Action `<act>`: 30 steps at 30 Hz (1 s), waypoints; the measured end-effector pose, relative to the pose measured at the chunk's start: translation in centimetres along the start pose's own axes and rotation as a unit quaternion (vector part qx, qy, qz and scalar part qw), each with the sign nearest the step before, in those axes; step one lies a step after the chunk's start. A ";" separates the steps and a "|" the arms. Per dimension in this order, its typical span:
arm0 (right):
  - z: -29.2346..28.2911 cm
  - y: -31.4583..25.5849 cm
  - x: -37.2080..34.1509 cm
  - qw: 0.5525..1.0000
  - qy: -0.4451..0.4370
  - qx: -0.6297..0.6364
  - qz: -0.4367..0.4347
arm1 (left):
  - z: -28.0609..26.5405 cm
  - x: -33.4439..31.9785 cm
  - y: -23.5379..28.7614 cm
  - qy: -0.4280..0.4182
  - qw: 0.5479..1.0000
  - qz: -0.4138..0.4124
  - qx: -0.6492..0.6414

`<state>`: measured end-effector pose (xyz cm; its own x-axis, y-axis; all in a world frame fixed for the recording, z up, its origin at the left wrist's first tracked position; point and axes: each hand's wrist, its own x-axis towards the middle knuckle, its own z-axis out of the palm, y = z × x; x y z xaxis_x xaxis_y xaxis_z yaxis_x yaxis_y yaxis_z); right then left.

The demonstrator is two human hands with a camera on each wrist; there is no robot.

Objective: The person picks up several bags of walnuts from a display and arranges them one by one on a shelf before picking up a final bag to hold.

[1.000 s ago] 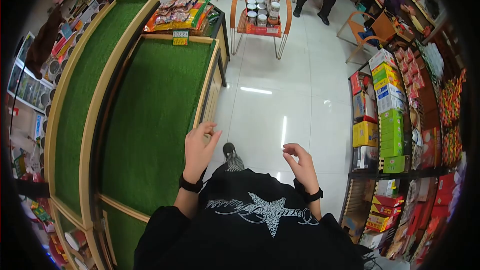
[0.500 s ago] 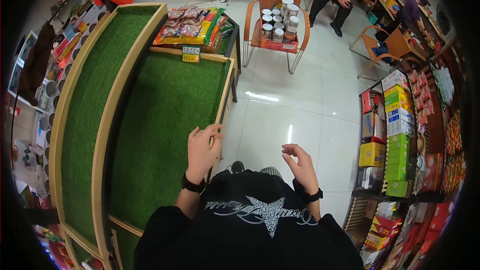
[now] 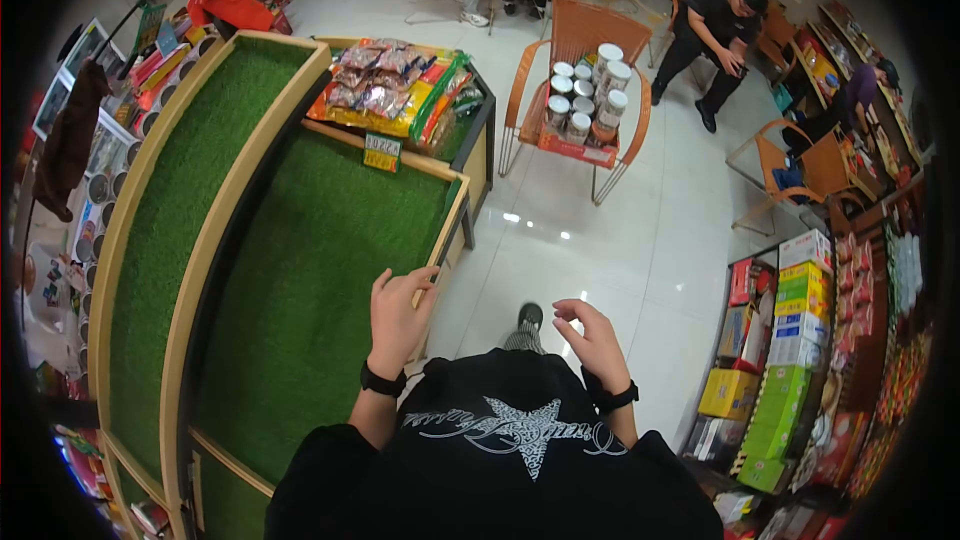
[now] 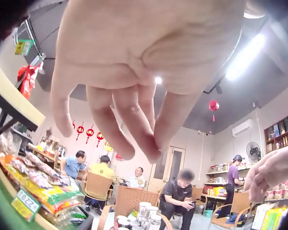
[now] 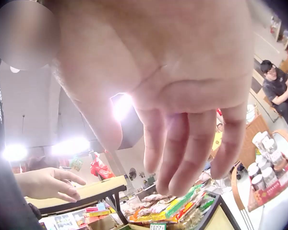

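Hovering unclenched and empty, the left hand (image 3: 400, 315) was near the green-topped bench (image 3: 300, 280) alongside, the right hand (image 3: 594, 334) likewise loose, farther off; seemingly a ready stance, any grasp needing further reach.

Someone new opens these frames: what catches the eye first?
Likely the long green turf-lined stand filling the head view's left, bright snack packets heaped at its far end. Then the wicker chair, right of the packets, bearing white-lidded jars in a red box. Nearer, the left grip and right grip hang empty, beyond the white star on the black shirt.
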<state>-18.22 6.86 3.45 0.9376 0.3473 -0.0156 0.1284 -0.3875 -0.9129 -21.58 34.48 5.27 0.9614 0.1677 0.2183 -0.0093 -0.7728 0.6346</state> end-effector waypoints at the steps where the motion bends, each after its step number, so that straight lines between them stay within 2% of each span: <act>1: -1.2 0.3 1.2 1.000 0.000 0.001 -0.009 | 0.5 1.3 0.7 0.010 1.000 0.002 -0.010; 7: -8.4 3.1 5.4 0.999 0.029 -0.046 -0.002 | 5.0 6.7 4.2 0.048 0.999 -0.014 -0.013; 9: -10.2 4.0 6.4 0.999 0.011 -0.050 0.014 | 5.8 8.1 5.3 0.087 0.996 -0.014 -0.019; 11: -11.2 4.7 6.9 0.998 -0.005 -0.049 0.028 | 6.6 8.8 6.1 0.092 0.995 -0.034 -0.024; 14: -12.5 5.4 8.0 0.998 -0.012 -0.058 0.025 | 7.4 10.3 6.9 0.109 0.993 -0.012 -0.036; 16: -12.8 5.8 8.5 0.999 -0.003 -0.032 0.032 | 7.9 11.0 6.9 0.079 0.997 -0.010 -0.004; 23: -12.5 6.6 12.3 0.998 -0.027 -0.016 0.057 | 8.5 14.4 5.6 0.067 0.998 -0.019 0.003; 25: -12.3 6.3 13.9 0.997 -0.051 -0.023 0.055 | 8.6 15.4 4.3 0.017 0.998 -0.053 -0.034; 26: -12.1 6.3 14.8 0.997 -0.053 -0.024 0.053 | 8.6 15.9 3.8 0.020 0.998 -0.055 -0.034; 28: -11.7 6.4 17.0 0.996 -0.061 -0.035 0.048 | 8.5 17.1 2.9 0.026 0.996 -0.058 0.058; 29: -11.5 6.2 18.3 0.996 -0.064 -0.036 0.044 | 8.4 17.8 2.5 0.030 0.996 -0.061 0.058; 30: -11.2 6.0 19.6 0.996 -0.070 -0.036 0.041 | 8.2 18.5 2.2 0.051 0.988 -0.087 0.119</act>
<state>4.58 1.77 2.27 0.8920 0.4263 -0.1501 0.0814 -0.4782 -0.8745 -1.54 30.88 4.58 0.9095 0.3627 0.2030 0.2303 -0.8464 0.4802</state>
